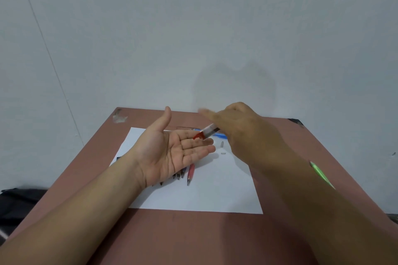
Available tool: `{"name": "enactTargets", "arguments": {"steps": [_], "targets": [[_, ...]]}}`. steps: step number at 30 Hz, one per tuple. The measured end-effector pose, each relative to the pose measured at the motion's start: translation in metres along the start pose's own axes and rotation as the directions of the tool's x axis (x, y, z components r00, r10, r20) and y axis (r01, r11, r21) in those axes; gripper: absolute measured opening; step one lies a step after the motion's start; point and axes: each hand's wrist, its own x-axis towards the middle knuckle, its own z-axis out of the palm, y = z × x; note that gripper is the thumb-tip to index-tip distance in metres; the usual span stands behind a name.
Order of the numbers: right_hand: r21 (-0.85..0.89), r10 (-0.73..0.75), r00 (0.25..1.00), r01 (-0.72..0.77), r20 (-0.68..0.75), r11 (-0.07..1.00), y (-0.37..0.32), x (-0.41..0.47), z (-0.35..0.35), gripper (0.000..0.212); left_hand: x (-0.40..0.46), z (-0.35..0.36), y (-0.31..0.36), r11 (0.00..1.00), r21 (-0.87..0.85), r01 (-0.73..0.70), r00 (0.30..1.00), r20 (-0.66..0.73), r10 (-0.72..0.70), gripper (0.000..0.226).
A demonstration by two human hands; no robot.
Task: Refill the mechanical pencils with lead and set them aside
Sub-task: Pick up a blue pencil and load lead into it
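Above white paper (200,196), left hand (170,153) flat, right hand (243,129) gripping lead case (207,132)

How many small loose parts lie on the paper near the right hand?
2: a grey cap and a small white piece, both left of the right hand. More may be hidden beneath it.

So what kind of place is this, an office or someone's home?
Hard to say; probably a simple desk set against a plain wall. A brown table holds a white paper sheet and mechanical pencils.
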Motion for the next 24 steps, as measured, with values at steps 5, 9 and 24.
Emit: {"name": "enactTargets", "arguments": {"steps": [5, 9, 24], "targets": [[-0.058, -0.01, 0.998, 0.014, 0.065, 0.998, -0.006, 0.012, -0.019, 0.124, -0.001, 0.001, 0.001, 1.0, -0.002, -0.015, 1.0, -0.022, 0.015, 0.101], [-0.09, -0.115, 0.99, 0.123, 0.082, 0.988, 0.002, 0.016, -0.021, 0.092, -0.001, 0.001, 0.001, 1.0, -0.001, -0.013, 1.0, -0.023, 0.013, 0.101], [-0.129, -0.083, 0.986, 0.101, 0.142, 0.987, -0.007, 0.024, -0.027, 0.11, 0.002, -0.003, 0.0, 1.0, 0.015, -0.018, 1.0, -0.022, 0.018, 0.102]]}}
